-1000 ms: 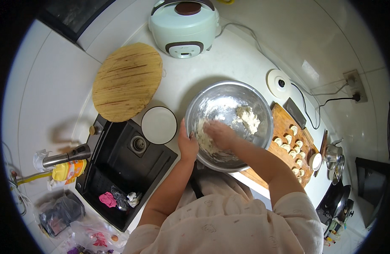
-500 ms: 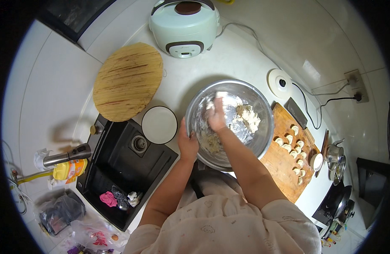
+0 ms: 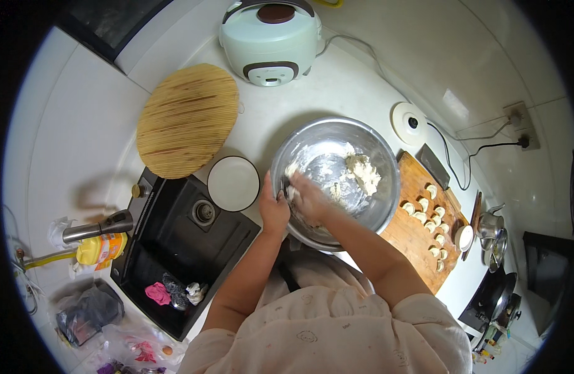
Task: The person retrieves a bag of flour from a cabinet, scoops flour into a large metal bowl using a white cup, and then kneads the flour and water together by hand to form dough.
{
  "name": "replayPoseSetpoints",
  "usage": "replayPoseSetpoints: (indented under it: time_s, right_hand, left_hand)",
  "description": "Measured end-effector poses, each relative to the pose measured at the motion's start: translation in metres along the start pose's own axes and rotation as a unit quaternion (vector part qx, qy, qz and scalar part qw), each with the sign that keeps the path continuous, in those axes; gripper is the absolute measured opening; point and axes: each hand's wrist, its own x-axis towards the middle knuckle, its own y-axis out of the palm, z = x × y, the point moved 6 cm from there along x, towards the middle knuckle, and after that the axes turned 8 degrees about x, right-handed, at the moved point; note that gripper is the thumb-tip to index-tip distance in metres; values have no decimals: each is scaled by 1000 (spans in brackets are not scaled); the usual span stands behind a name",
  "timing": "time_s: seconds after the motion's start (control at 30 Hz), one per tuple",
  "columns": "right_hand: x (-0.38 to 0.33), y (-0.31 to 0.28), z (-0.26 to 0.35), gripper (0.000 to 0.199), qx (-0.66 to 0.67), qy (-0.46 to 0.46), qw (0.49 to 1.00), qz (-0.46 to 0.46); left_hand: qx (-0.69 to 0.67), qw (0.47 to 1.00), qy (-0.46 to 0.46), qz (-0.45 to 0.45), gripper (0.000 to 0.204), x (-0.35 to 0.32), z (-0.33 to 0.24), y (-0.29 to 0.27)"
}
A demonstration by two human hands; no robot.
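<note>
A wide metal mixing bowl [image 3: 387, 193] stands on the counter in front of me. Its inner wall is smeared with flour. A clump of shaggy, pale dough [image 3: 363, 174] lies in its right half, with loose crumbs around it. My left hand [image 3: 274, 210] grips the bowl's left rim, thumb toward the inside. Inside the bowl, my right hand [image 3: 309, 201] is down against the left wall, among floury bits. Motion blurs its fingers, so their pose is unclear. The dough clump is apart from it.
Right of the bowl, a wooden board [image 3: 411, 243] carries several dumplings and a cleaver [image 3: 434, 166]. A white bowl [image 3: 233, 184] sits at the edge of the black sink [image 3: 168, 249]. Behind are a round slatted wooden mat [image 3: 187, 121], a rice cooker [image 3: 271, 47] and a kettle base [image 3: 409, 123].
My right hand has swept from the bowl's upper middle down and left to the near left wall. The left hand stays on the rim.
</note>
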Motion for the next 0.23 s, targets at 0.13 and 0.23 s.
replayPoseSetpoints:
  time_s: [0.13,0.23]
  right_hand:
    - [35,-18,-27,51,-108,99,985,-86]
    - [42,-18,-43,60,-104,182,970,-120]
  left_hand:
    - [-20,1000,20,5,60,1,0,-1]
    - [12,1000,14,4,59,1,2,-1]
